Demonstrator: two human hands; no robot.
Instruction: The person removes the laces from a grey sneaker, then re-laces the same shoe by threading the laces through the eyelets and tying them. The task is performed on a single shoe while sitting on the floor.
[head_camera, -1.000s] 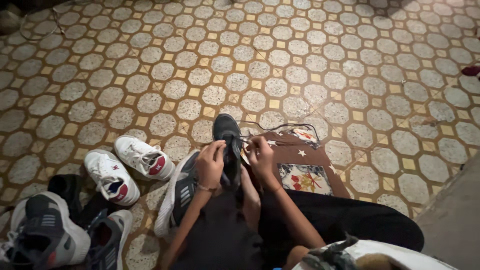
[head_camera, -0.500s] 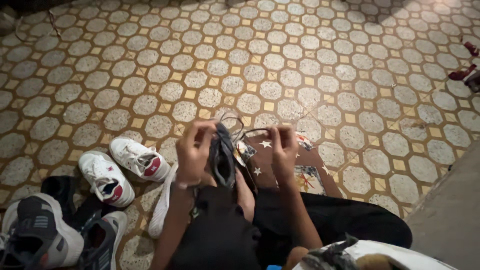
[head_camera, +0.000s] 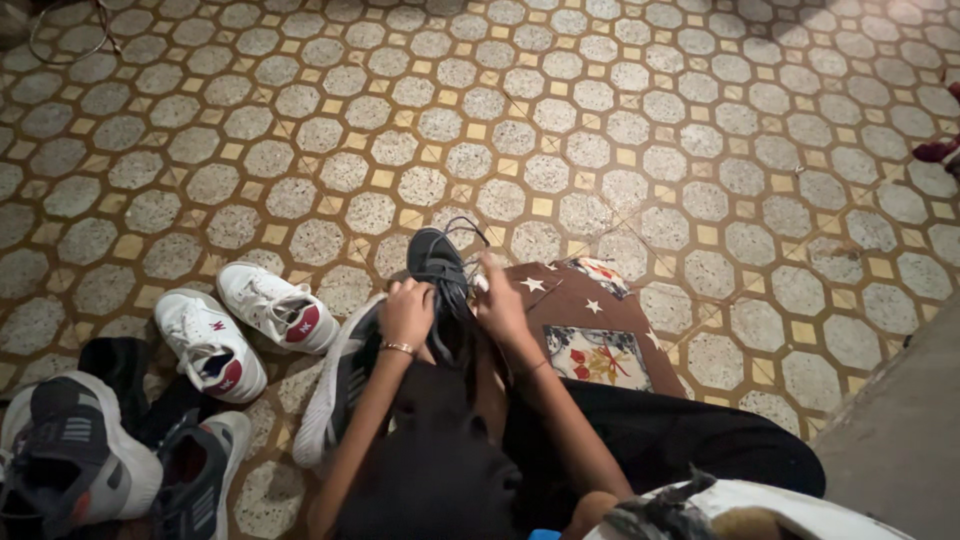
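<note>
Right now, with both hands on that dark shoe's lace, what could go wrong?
The loose lace loop hangs free above the dark shoe; it might snag or slip out while the left hand and right hand work. The shoe sits propped on the lap rather than the floor, so it could tip toward the grey sneaker.

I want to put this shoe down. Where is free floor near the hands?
Bare tile floor lies ahead of the dark shoe, and right of the brown mat. The left is crowded: white sneakers and grey shoes.
</note>
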